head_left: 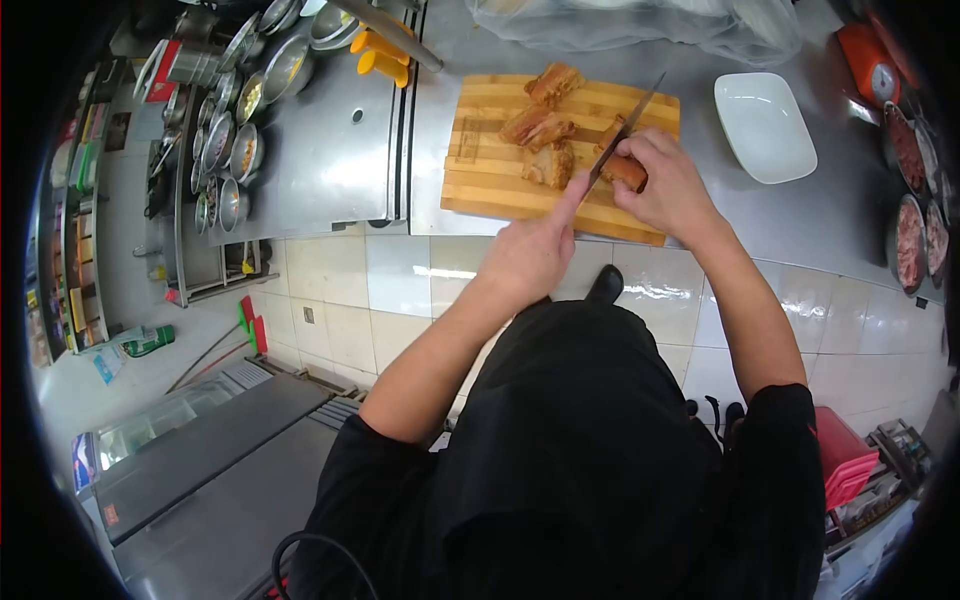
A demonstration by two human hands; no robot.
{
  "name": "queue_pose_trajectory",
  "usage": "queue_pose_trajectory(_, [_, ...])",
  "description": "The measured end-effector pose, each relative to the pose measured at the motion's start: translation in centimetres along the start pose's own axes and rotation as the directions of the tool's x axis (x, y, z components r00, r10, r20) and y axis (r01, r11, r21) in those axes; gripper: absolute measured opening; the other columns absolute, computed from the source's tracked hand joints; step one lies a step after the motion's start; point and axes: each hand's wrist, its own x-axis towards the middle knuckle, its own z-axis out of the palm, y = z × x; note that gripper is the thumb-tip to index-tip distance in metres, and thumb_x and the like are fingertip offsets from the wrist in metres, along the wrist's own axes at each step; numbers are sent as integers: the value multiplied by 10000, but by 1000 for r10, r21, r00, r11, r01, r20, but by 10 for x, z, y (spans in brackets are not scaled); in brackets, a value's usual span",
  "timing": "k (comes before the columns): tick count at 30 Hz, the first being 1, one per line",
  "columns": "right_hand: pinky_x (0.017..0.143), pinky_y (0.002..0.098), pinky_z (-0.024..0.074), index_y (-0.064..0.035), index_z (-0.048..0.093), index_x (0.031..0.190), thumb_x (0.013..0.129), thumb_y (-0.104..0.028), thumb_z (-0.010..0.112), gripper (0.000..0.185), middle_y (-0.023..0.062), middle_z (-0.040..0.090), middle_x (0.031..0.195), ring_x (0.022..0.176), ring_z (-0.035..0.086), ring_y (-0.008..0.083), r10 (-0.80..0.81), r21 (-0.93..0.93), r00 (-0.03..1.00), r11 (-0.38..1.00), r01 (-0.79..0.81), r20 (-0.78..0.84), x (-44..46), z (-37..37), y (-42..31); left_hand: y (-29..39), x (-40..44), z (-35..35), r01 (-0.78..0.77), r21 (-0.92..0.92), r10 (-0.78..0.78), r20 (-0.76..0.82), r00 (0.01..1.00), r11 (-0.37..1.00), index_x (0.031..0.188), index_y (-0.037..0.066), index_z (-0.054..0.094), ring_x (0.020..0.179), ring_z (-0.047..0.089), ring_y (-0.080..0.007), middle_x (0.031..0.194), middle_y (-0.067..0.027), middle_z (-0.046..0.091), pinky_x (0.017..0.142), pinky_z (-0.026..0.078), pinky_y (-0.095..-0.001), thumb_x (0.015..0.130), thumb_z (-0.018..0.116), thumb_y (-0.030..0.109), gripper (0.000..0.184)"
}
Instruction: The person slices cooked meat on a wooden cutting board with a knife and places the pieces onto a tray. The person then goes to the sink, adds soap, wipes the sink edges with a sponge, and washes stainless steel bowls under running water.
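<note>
My left hand (pixel 528 255) grips a knife (pixel 634 118) near the front of the wooden cutting board (pixel 490 192). The blade points away and to the right, its forefinger laid along it. To the right of the blade, my right hand (pixel 670 188) is closed on a browned piece of meat (pixel 624 173), which lies on the board. The knife's edge is at this piece; how deep it sits cannot be seen. Cut chunks of browned meat (pixel 548 164) lie left of the blade, with another chunk (pixel 555 83) at the far edge. The knife's handle is hidden in my left hand.
A white dish (pixel 765 128) stands right of the board. Behind lies a clear plastic bag (pixel 640 25). Metal bowls of food (pixel 290 66) crowd the left, beside yellow-orange handles (pixel 383 68). Trays of raw meat (pixel 908 245) and an orange scale (pixel 868 66) are at right.
</note>
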Motion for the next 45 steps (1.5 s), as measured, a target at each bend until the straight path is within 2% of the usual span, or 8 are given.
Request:
queue_pose_trajectory(4, [879,410,490,-30,599,1059,728,-165,739,384,134,582,1037,1018,572,337,48,46,999,998,-49,17,-2,-2,-3,1,2,-29,304,-401,-200,280,939,864,1563,241,232,776,634,-461,812,-274,651,728,506,-507,959,520,140,677])
queue_pose_trajectory(7, [870,408,491,-25,582,1073,724,-160,741,407,137,573,1051,1008,573,333,98,89,995,991,-96,-10,-5,-13,-11,-2,-15,-27,7,-175,-9,-12,1000,985,1560,247,245,776,635,-456,835,-257,656,729,511,-488,965,534,156,668])
queue_pose_trajectory(22, [848,412,487,-29,600,982,705,-142,752,336,121,577,976,974,566,327,61,22,998,998,-61,-4,-3,-4,-3,22,-25,-9,5,111,-6,7,1000,994,1561,196,202,738,618,-447,737,-235,629,700,477,-531,943,504,106,693])
queue_pose_trajectory(26, [842,411,489,-29,607,968,699,-139,755,325,120,584,972,965,568,326,39,4,999,999,-39,-23,-5,-2,-1,10,-72,-31,100,133,-125,195,973,986,1565,192,180,694,609,-454,714,-240,620,676,481,-539,947,507,123,701])
queue_pose_trajectory(32, [846,415,492,-31,610,981,707,-139,747,325,120,584,984,980,571,333,8,2,999,1000,-8,-44,-8,0,2,10,-14,-3,99,7,-99,105,990,995,1575,274,165,737,642,-448,770,-250,655,705,515,-509,972,497,162,698])
queue_pose_trajectory(35, [852,412,493,-32,601,1011,715,-135,735,341,129,572,1025,998,569,336,39,63,997,997,-35,-61,-15,-11,-9,11,-17,-43,322,-335,-213,323,922,885,1573,299,177,759,647,-453,789,-256,663,723,515,-502,979,501,183,686])
queue_pose_trajectory(38, [863,406,490,-33,587,1028,722,-130,721,348,137,557,1052,1011,566,337,76,43,995,996,-73,-58,-17,-15,-10,5,-34,-36,63,-123,-54,71,996,990,1575,291,176,751,640,-455,782,-250,656,722,519,-491,980,506,195,687])
queue_pose_trajectory(45, [853,411,491,-38,585,964,718,-122,711,289,130,549,1014,986,568,335,68,9,996,998,-67,-51,-17,-10,-6,32,-78,-42,92,148,-120,194,974,985,1574,245,167,746,630,-455,768,-253,647,704,491,-523,960,484,135,699])
